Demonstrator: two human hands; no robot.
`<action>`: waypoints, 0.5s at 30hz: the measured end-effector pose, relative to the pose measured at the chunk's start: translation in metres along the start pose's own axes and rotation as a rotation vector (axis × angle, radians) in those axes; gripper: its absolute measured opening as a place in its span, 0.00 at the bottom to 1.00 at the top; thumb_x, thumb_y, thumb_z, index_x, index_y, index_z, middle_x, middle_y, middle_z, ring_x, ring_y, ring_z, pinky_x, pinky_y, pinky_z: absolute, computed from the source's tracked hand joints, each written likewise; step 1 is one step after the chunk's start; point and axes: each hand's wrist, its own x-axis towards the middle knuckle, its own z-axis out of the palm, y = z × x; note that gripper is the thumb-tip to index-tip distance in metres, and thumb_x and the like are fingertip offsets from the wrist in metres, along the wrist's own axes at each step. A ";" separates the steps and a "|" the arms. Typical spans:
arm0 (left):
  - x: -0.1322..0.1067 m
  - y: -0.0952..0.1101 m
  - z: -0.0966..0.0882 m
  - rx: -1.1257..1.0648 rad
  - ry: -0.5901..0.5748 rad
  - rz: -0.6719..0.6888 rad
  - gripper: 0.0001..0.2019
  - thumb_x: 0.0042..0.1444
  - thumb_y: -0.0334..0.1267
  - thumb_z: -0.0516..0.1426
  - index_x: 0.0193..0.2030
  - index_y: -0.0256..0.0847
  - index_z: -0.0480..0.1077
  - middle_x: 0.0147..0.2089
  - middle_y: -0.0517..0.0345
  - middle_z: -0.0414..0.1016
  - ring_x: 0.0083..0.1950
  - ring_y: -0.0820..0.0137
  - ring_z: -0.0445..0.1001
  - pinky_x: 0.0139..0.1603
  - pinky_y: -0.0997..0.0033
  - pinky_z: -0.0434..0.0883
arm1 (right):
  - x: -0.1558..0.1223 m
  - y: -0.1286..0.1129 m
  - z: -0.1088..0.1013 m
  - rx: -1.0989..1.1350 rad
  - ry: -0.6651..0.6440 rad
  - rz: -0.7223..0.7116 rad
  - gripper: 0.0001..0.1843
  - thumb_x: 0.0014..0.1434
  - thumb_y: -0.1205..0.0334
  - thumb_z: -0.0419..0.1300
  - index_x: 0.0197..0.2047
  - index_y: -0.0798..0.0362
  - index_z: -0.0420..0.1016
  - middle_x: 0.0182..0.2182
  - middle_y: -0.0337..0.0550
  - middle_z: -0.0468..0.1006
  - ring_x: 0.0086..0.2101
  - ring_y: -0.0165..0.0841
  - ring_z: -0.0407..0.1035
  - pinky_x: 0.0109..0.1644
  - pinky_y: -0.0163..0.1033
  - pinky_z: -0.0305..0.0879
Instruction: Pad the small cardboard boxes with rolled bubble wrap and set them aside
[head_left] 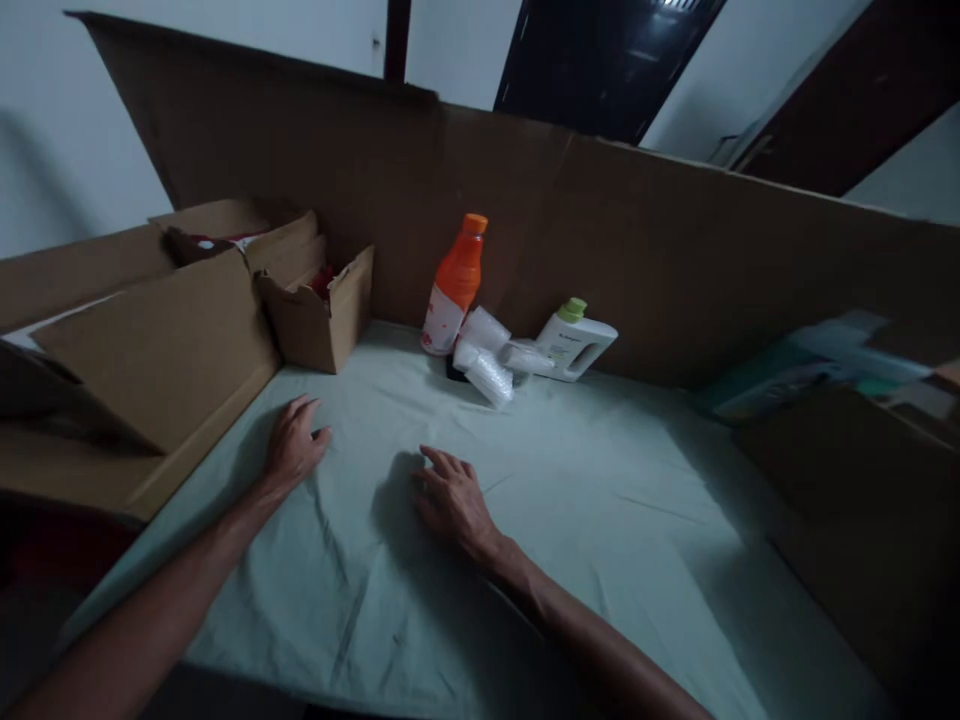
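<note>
Pale green cloth point(600, 500) is spread between tall cardboard walls point(675, 250). Both hands lie palm down on this cloth, the left hand point(295, 445) and the right hand point(450, 498) near each other, fingers loosely spread, holding nothing. Farther back are an orange bottle point(455, 285), plastic cups point(486, 368) and a white jug point(576, 342).

a makeshift packing spot: cardboard boxes point(225, 290) around a cloth-covered table point(600, 500).

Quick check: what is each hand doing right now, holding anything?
Left hand: open, flat on the pale green cloth, holding nothing.
Right hand: open, fingers spread on the cloth, holding nothing.
</note>
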 end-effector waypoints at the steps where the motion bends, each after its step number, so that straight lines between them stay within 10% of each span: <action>1: -0.001 0.004 -0.002 0.018 0.009 -0.001 0.24 0.48 0.38 0.54 0.52 0.33 0.73 0.59 0.34 0.71 0.63 0.43 0.69 0.66 0.39 0.64 | -0.012 0.003 -0.002 -0.006 0.000 0.002 0.18 0.58 0.66 0.64 0.53 0.53 0.78 0.66 0.56 0.66 0.63 0.47 0.62 0.62 0.55 0.60; 6: -0.022 0.030 -0.044 0.136 0.162 0.042 0.24 0.50 0.36 0.56 0.56 0.36 0.70 0.68 0.37 0.63 0.70 0.47 0.61 0.72 0.44 0.58 | -0.048 0.022 -0.001 0.012 0.061 0.009 0.18 0.62 0.65 0.59 0.55 0.52 0.77 0.64 0.55 0.69 0.61 0.47 0.64 0.60 0.53 0.62; 11: -0.025 0.040 -0.148 0.297 0.660 0.130 0.38 0.51 0.33 0.62 0.68 0.30 0.56 0.75 0.33 0.46 0.76 0.46 0.46 0.75 0.41 0.45 | -0.061 0.033 0.007 0.050 0.149 -0.029 0.17 0.64 0.64 0.57 0.55 0.53 0.77 0.62 0.54 0.71 0.60 0.46 0.65 0.60 0.52 0.62; 15: 0.002 0.028 -0.205 0.328 0.702 -0.025 0.44 0.49 0.38 0.66 0.69 0.23 0.52 0.75 0.28 0.44 0.77 0.46 0.44 0.75 0.45 0.45 | -0.061 0.033 0.009 0.068 0.173 -0.021 0.18 0.61 0.65 0.58 0.53 0.52 0.78 0.62 0.55 0.72 0.60 0.48 0.65 0.60 0.53 0.63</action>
